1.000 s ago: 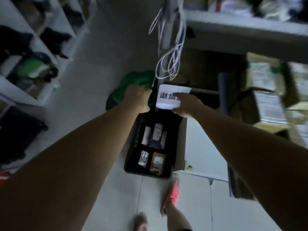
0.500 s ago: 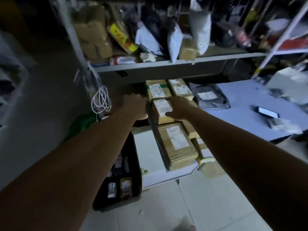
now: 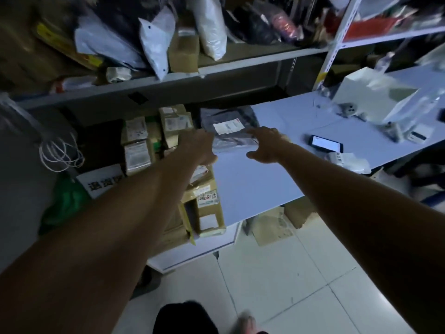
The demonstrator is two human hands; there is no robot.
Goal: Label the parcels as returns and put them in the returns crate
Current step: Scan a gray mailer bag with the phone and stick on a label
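Note:
A grey plastic mailer parcel (image 3: 228, 127) with a white shipping label lies at the back of the pale blue table (image 3: 260, 174). My left hand (image 3: 199, 145) is at its left edge and my right hand (image 3: 265, 145) at its right edge, fingers spread and reaching onto it; neither plainly grips it. Several brown cardboard parcels (image 3: 207, 206) with labels are stacked along the table's left side. The returns crate is mostly hidden behind my left arm; only its white sign (image 3: 101, 180) with black characters shows at the left.
A phone (image 3: 326, 143) with a lit screen lies on the table to the right, near crumpled labels (image 3: 349, 161) and a white box (image 3: 375, 92). A metal shelf (image 3: 216, 68) above holds bags and boxes. White cords (image 3: 60, 153) hang at left. Tiled floor lies below.
My view has swung right from the crate on the floor to the table. Both hands left the crate's sign, passed over the cardboard parcels and now reach the grey mailer.

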